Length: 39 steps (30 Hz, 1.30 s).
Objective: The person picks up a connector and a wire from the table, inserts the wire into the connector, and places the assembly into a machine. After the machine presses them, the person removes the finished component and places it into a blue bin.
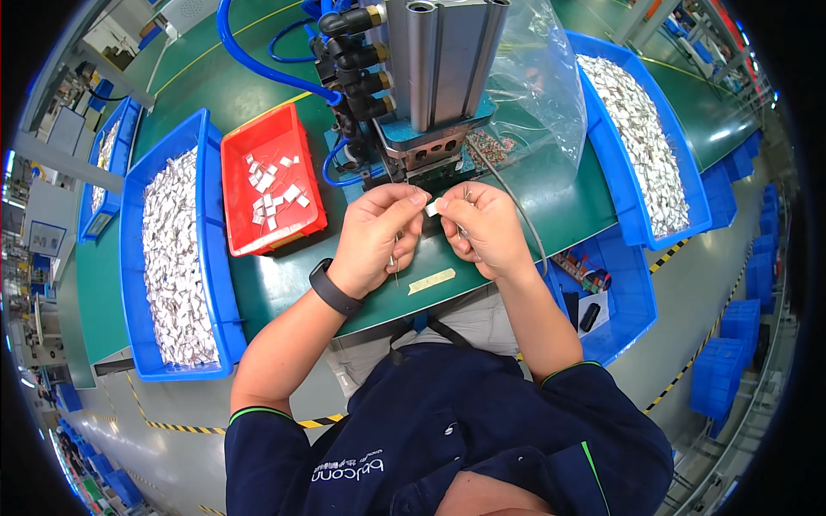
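A worker in a dark navy short-sleeved shirt point(508, 413) with green trim sat at a smooth green table point(284, 288), both bare hands raised close together at the centre of the frame. The right hand point(479, 225) was nearly closed, thumb against forefinger, pinching a small white rectangular piece point(432, 209) that showed in the narrow gap between the two hands. The left hand point(385, 225), a black band point(334, 290) around its wrist, was curled nearly closed just beside the piece, with a thin metallic wire point(397, 258) running among its fingers; whether its fingertips also touched the piece could not be told.

Directly above the hands stood a silver metal press point(443, 73) with black fittings and blue air hoses point(245, 52). A shallow red plastic bin point(274, 133) at upper left held a scatter of white pieces. Left of it, a long blue plastic bin point(220, 288) brimmed with many more, and a second, similarly filled blue bin point(621, 193) stood at upper right. A clear plastic bag point(542, 103) lay between the press and that bin. A pale yellowish strip of tape point(431, 281) was stuck to the table below the hands.
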### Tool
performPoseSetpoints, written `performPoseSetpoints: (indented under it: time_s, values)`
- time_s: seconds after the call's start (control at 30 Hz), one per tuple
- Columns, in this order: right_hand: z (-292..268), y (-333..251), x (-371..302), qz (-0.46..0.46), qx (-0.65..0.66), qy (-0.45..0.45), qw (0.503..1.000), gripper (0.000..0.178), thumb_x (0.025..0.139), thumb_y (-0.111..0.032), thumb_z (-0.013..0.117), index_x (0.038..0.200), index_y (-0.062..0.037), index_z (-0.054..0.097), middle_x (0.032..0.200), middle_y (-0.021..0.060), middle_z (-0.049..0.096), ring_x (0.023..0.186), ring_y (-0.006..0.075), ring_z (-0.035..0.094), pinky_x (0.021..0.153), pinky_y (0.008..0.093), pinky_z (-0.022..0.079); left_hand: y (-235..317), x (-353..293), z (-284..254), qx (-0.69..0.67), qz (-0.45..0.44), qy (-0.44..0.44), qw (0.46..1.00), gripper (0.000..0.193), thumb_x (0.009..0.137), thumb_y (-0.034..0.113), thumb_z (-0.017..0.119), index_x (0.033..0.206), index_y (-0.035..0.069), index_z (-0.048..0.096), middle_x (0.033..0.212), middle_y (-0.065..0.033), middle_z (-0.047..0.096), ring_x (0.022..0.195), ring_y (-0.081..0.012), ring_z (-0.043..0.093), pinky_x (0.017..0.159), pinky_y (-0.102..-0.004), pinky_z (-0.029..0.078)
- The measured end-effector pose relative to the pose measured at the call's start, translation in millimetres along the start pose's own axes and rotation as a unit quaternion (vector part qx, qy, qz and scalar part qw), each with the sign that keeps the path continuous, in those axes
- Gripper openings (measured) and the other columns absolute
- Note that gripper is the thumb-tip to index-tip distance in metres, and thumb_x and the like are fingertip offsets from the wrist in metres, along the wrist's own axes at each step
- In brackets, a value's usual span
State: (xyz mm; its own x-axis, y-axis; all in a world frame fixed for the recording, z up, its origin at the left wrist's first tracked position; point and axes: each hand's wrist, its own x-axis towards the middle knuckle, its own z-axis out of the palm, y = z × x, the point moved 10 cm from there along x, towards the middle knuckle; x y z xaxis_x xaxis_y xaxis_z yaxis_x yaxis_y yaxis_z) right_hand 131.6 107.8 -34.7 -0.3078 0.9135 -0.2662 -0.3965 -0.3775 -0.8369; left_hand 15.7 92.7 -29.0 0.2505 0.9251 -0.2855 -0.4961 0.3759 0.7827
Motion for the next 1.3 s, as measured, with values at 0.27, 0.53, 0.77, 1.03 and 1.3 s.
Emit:
performPoseSetpoints:
  time_s: [0.27, 0.53, 0.77, 1.03, 1.3]
  values:
    - [14, 6, 0, 0.043, 0.027, -0.048, 0.998, 0.015, 0.086, -0.013, 0.069, 0.089, -0.0042, 0.057, 0.065, 0.0033, 0.057, 0.043, 0.0035, 0.045, 0.033, 0.0179, 0.026, 2, -1, 1, -0.005, 0.006, -0.006, 1.000, 0.019, 0.095, 0.019, 0.056, 0.103, 0.002, 0.059, 0.069, -0.0024, 0.056, 0.041, -0.0052, 0.039, 0.033, -0.0202, 0.026]
    - [21, 18, -11, 0.111, 0.070, -0.108, 0.986, 0.013, 0.085, -0.012, 0.069, 0.086, -0.0035, 0.059, 0.065, 0.0041, 0.058, 0.044, 0.0061, 0.047, 0.032, 0.0183, 0.027, 1, -1, 6, -0.026, -0.014, -0.024, 0.999, 0.025, 0.096, 0.024, 0.051, 0.103, 0.001, 0.056, 0.070, -0.0036, 0.055, 0.042, -0.0075, 0.039, 0.032, -0.0213, 0.026]
    - [33, -10, -27, -0.061, -0.180, -0.068, 0.979, 0.021, 0.086, -0.014, 0.068, 0.097, 0.0040, 0.066, 0.078, 0.0091, 0.069, 0.064, 0.0093, 0.063, 0.057, 0.0214, 0.049, 0, 0, 6, -0.006, -0.018, -0.021, 1.000, 0.025, 0.095, 0.023, 0.052, 0.105, 0.001, 0.054, 0.071, -0.0037, 0.054, 0.041, -0.0078, 0.041, 0.031, -0.0211, 0.027]
    - [43, -9, -23, -0.035, -0.189, -0.067, 0.979, 0.012, 0.089, -0.011, 0.065, 0.090, 0.0012, 0.067, 0.073, 0.0067, 0.067, 0.055, 0.0027, 0.053, 0.045, 0.0181, 0.039, -2, 0, 7, 0.013, -0.019, -0.026, 0.999, 0.025, 0.096, 0.025, 0.051, 0.104, 0.000, 0.054, 0.071, -0.0034, 0.053, 0.041, -0.0078, 0.044, 0.030, -0.0197, 0.027]
    - [1, -15, 2, 0.026, -0.020, -0.006, 0.999, 0.015, 0.086, -0.013, 0.070, 0.087, 0.0004, 0.065, 0.059, -0.0013, 0.052, 0.042, 0.0020, 0.042, 0.035, 0.0175, 0.026, -6, -2, 12, 0.036, -0.042, -0.048, 0.997, 0.025, 0.099, 0.027, 0.049, 0.101, 0.003, 0.056, 0.075, -0.0056, 0.055, 0.040, -0.0084, 0.042, 0.030, -0.0204, 0.026]
